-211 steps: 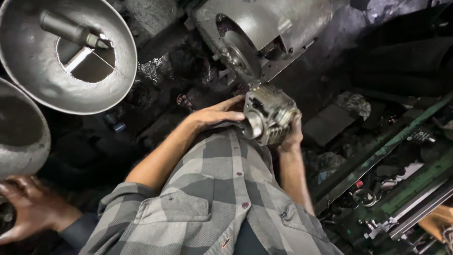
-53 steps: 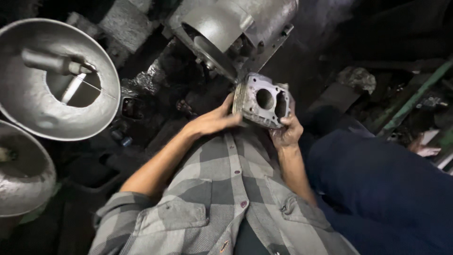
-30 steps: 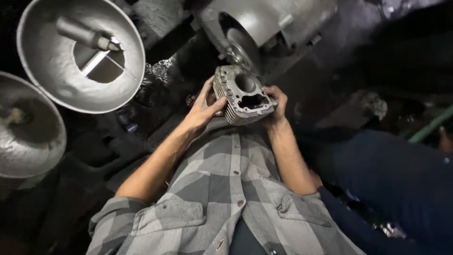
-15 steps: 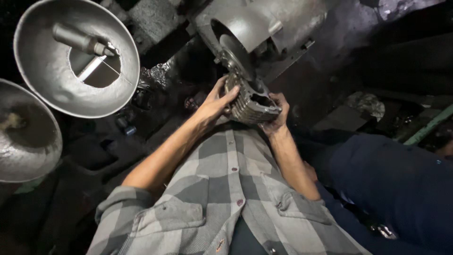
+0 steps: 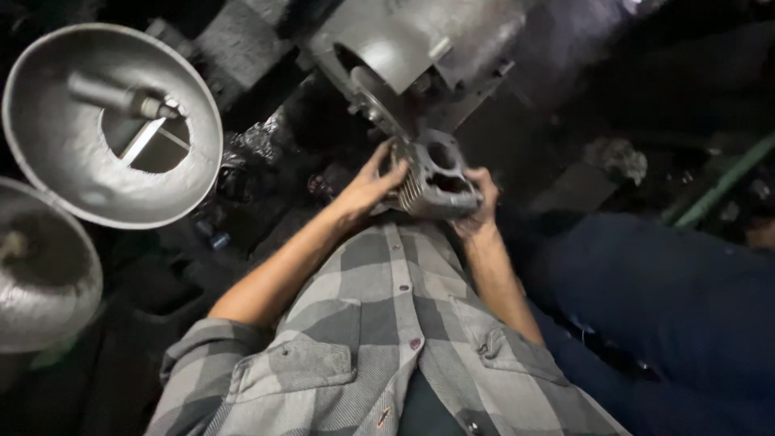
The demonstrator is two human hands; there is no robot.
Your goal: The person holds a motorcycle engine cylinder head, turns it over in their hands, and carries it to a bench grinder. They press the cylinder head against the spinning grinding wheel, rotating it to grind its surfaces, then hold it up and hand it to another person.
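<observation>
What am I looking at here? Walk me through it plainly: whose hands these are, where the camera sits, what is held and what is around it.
The camera sits on the person's head and looks straight down, so you see their grey checked shirt and both bare forearms reaching forward.

Both hands hold one thing: a grey metal casting with cooling fins and round bores, like an engine cylinder block. The left hand grips its finned side; the right hand holds the other side from below.

Just beyond the block is a grey machine housing with a round disc or wheel; the block is held close to it, but I cannot tell whether they touch.

To the left are two big metal dishes, the upper one with an opening and a short rod across it, the lower one partly cut off. At the right is dark blue cloth, apparently another person's clothing.
</observation>
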